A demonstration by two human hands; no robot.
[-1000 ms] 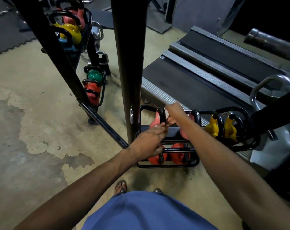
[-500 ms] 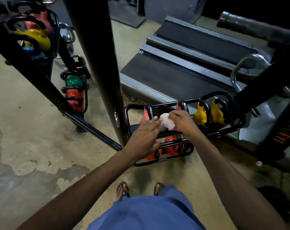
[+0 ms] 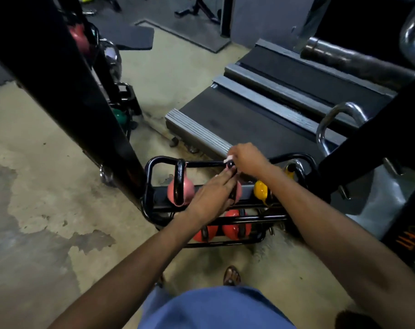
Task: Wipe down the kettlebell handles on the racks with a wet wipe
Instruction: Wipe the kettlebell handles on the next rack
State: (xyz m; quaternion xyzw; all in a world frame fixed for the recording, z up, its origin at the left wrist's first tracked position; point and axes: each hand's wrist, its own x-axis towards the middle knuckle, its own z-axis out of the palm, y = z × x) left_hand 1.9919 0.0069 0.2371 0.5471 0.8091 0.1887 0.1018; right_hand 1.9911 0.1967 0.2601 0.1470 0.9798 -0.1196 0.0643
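A low black kettlebell rack (image 3: 152, 176) stands on the floor in front of me. On its upper tier are two pink kettlebells, the left one (image 3: 180, 188) fully visible, and yellow ones (image 3: 261, 189) to the right. Red kettlebells (image 3: 236, 225) lie on the lower tier. My right hand (image 3: 248, 157) pinches a white wet wipe (image 3: 228, 160) on the top of the second pink kettlebell's black handle (image 3: 230, 165). My left hand (image 3: 213, 194) rests flat on that kettlebell with its fingers stretched toward the handle, hiding most of it.
A thick black post (image 3: 66, 91) slants down just left of the rack. A second rack with a green kettlebell (image 3: 120, 116) stands behind it. Treadmill decks (image 3: 261, 119) lie beyond the rack, a chrome handle (image 3: 339, 115) and dark machine frame at right. Patchy concrete floor at left.
My right hand has lifted the wipe from the rack's middle bar up to the top of the second pink kettlebell's handle. My left hand has slid right onto that kettlebell. The camera moved closer.
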